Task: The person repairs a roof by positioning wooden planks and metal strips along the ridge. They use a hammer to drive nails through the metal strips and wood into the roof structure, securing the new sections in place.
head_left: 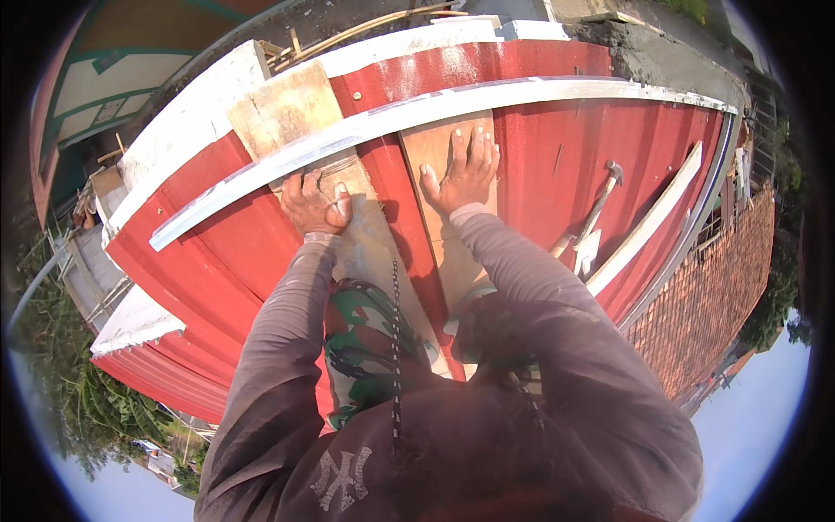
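Observation:
My left hand has its fingers bent onto a weathered wooden plank just below a long white metal strip. My right hand lies with fingers spread on a second, tan plank, also under the strip. Both planks rest on red corrugated roofing sheets. The strip crosses the roof from the lower left up to the right, above both hands. My legs in camouflage trousers are on the planks between my forearms.
A claw hammer and a pale batten lie on the roofing at right. A white ledge and grey cement border the far side. Tiled roofing, trees and bamboo poles show beyond the edges.

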`<act>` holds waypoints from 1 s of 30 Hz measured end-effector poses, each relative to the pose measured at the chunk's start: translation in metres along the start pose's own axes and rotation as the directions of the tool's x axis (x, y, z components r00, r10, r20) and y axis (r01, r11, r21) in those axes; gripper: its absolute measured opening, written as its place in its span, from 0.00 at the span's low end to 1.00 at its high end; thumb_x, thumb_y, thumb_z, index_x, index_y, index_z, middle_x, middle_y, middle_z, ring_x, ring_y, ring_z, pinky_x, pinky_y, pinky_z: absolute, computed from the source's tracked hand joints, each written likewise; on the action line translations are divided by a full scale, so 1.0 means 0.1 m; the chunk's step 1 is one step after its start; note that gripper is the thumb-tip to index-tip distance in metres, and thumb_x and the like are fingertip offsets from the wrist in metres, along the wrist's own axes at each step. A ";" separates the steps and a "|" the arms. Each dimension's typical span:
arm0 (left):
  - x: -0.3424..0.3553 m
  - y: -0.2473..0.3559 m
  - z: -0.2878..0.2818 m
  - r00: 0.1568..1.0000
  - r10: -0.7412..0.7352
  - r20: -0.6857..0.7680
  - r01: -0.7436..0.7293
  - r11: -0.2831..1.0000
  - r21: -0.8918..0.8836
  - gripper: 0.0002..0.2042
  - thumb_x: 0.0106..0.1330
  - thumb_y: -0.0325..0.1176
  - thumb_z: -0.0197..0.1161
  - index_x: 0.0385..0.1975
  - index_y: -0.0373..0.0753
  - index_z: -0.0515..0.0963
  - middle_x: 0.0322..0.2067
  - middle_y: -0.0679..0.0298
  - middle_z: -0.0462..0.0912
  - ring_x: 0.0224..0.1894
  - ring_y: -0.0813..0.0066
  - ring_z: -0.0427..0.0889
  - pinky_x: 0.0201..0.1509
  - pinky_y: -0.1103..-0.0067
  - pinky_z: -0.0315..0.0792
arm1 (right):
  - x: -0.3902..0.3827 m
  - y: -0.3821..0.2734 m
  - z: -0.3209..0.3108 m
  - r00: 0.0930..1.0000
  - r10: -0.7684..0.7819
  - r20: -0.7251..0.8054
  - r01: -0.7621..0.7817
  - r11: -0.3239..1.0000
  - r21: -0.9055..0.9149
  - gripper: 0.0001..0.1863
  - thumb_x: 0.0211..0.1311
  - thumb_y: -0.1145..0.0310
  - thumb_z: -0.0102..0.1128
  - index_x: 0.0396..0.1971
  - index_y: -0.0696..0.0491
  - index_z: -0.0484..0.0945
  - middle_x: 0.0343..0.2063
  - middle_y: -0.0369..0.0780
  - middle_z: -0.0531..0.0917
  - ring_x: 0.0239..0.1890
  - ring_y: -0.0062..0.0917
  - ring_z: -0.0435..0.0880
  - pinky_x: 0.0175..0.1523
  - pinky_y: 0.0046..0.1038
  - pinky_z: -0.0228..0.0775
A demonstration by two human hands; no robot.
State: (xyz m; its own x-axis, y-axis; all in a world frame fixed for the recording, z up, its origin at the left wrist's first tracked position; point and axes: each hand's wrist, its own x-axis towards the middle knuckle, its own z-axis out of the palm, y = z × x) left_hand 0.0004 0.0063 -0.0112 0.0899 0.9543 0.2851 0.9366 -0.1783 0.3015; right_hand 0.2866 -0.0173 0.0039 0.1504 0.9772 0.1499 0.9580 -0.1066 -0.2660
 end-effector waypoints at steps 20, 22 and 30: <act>0.02 -0.15 -0.02 0.999 0.019 -0.032 -0.022 0.996 -0.088 0.17 0.72 0.45 0.65 0.54 0.44 0.82 0.58 0.54 0.71 0.65 0.50 0.65 0.71 0.50 0.57 | -0.02 0.03 -0.06 0.997 0.035 0.063 -0.035 0.999 -0.007 0.49 0.66 0.37 0.60 0.79 0.47 0.54 0.79 0.53 0.51 0.82 0.51 0.44 0.83 0.59 0.29; 0.10 -0.08 -0.04 0.996 0.026 -0.089 -0.040 0.987 -0.159 0.14 0.73 0.42 0.65 0.52 0.44 0.83 0.57 0.53 0.74 0.63 0.51 0.69 0.68 0.51 0.60 | 0.01 0.06 -0.09 0.996 0.045 0.082 -0.043 0.999 -0.032 0.48 0.69 0.37 0.57 0.80 0.47 0.53 0.79 0.53 0.50 0.82 0.50 0.43 0.83 0.58 0.27; 0.13 -0.23 -0.31 0.985 0.169 -0.025 -0.168 0.937 -0.305 0.13 0.74 0.35 0.63 0.55 0.44 0.85 0.59 0.53 0.77 0.63 0.51 0.71 0.70 0.56 0.61 | -0.09 0.04 -0.18 0.984 0.083 0.159 -0.089 0.996 0.029 0.44 0.76 0.33 0.44 0.83 0.43 0.52 0.82 0.49 0.47 0.85 0.45 0.39 0.86 0.52 0.26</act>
State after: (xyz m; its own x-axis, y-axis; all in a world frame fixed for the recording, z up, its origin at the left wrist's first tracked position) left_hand -0.0304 0.0154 0.0134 0.2383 0.9042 0.3544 0.7597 -0.4009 0.5121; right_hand 0.2931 -0.0299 0.0189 0.1892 0.9816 -0.0257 0.9334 -0.1879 -0.3057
